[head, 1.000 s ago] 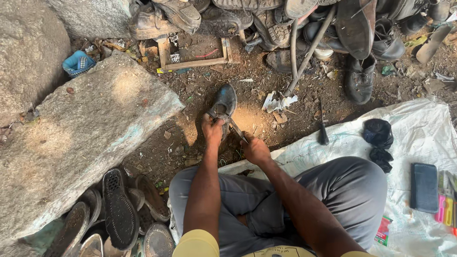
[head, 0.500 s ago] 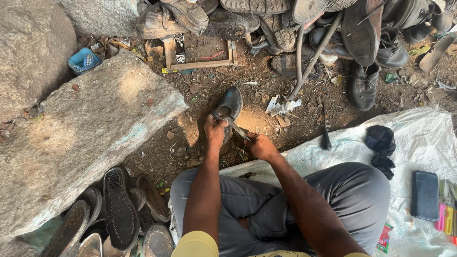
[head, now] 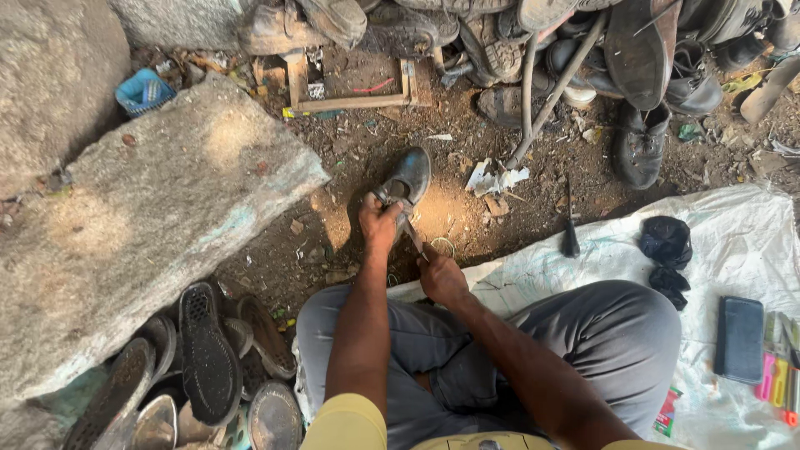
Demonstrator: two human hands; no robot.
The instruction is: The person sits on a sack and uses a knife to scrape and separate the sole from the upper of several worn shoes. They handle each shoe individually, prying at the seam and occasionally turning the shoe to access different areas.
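Note:
A worn grey-black leather shoe [head: 407, 177] lies on the dirt in front of my knees, toe pointing away. My left hand [head: 379, 223] grips its heel opening. My right hand [head: 440, 277] is closed around a thin metal tool [head: 413, 234] whose tip reaches into the shoe beside my left fingers. I sit cross-legged in grey trousers.
A large stone slab [head: 142, 217] lies at left, with loose soles [head: 208, 358] piled below it. Old shoes [head: 642, 75] are heaped at the top. On the white sheet [head: 742, 233] at right are a black awl [head: 570, 242], a black cloth [head: 665, 242], a phone [head: 738, 338] and bright tools [head: 779, 375].
The view has shifted slightly. Both hands stay at the shoe, and my right hand has drawn back a little toward me with the tool.

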